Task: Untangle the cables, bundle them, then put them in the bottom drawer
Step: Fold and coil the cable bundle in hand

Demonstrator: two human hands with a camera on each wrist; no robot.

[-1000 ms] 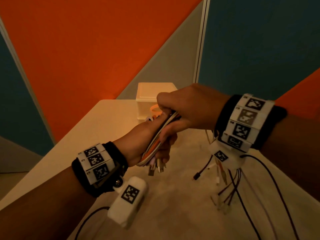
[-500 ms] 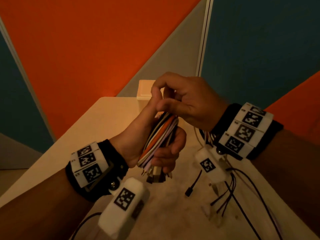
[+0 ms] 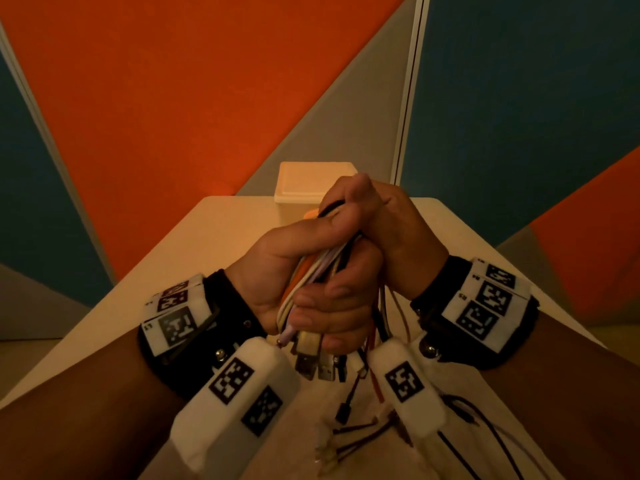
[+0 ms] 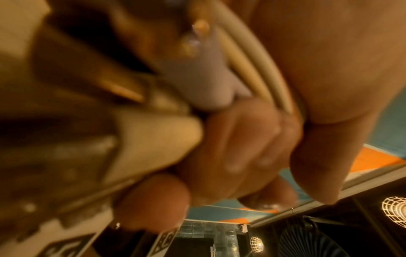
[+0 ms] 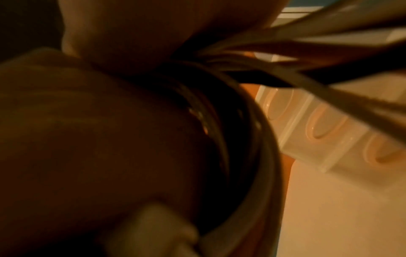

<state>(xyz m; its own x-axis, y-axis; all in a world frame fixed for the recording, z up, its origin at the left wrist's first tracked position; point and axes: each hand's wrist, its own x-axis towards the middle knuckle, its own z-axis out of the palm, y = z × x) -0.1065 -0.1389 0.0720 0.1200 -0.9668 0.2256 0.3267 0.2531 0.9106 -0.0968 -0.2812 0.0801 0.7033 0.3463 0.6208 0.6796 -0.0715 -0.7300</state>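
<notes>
Room: dim amber light, wall panels of orange, teal and grey behind the table.
Table (image 3: 214, 244): pale top, its far edge against the panels.
Drawer unit (image 3: 304, 183): small, pale, at the middle of the table's far edge; the right wrist view shows oval pulls on its stacked fronts, and I cannot tell from here which are shut.
Left hand (image 3: 277, 268): raised over the table's near half, fingers and thumb wrapped round the cables.
Right hand (image 3: 388, 230): pressed up against the left one, closed over the top of the same cables where they bend over.
Cables (image 3: 313, 271): white, orange, lilac and black runs gathered side by side in both fists, held off the table.
Plug ends (image 3: 311, 362): metal connectors poke out below the left fist.
Loose ends (image 3: 349, 441): thin dark and reddish leads hang under the right wrist and trail on the table near its near edge.
</notes>
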